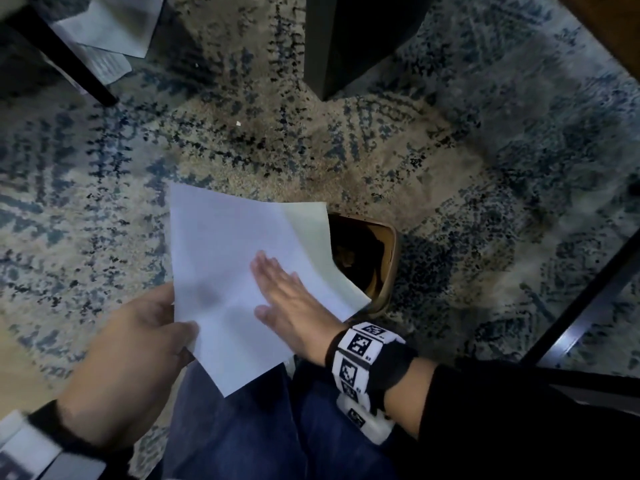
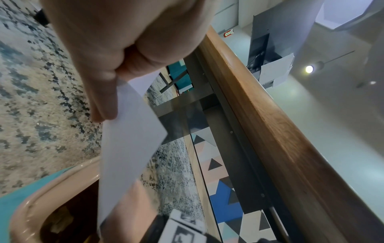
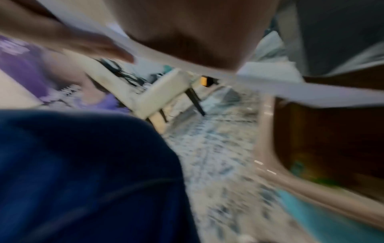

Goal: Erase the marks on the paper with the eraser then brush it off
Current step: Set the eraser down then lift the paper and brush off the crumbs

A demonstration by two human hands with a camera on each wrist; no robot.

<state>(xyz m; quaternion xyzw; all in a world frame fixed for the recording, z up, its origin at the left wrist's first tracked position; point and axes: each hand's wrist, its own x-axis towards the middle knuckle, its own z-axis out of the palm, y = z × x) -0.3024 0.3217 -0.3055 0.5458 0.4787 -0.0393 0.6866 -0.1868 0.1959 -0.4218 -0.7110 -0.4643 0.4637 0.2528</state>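
A white sheet of paper (image 1: pixel 225 258) is held tilted over my lap and over a tan waste bin (image 1: pixel 393 258) on the floor. My left hand (image 1: pixel 180 323) pinches the sheet's lower left edge, thumb on top. The left wrist view shows that pinch (image 2: pixel 116 85) and the paper (image 2: pixel 129 139) hanging above the bin's rim (image 2: pixel 37 195). My right hand (image 1: pixel 277 285) lies flat on the sheet with straight fingers. The right wrist view is blurred; it shows the paper's edge (image 3: pixel 311 92) over the bin (image 3: pixel 268 148). No eraser is in view. I can make out no marks on the sheet.
A blue and beige patterned rug (image 1: pixel 450 168) covers the floor. A dark furniture base (image 1: pixel 346 46) stands ahead and a dark chair leg (image 1: pixel 69 64) at the far left with papers (image 1: pixel 110 26) behind it. A dark table frame (image 1: pixel 588 299) runs along the right. My jeans (image 1: pixel 259 427) are below.
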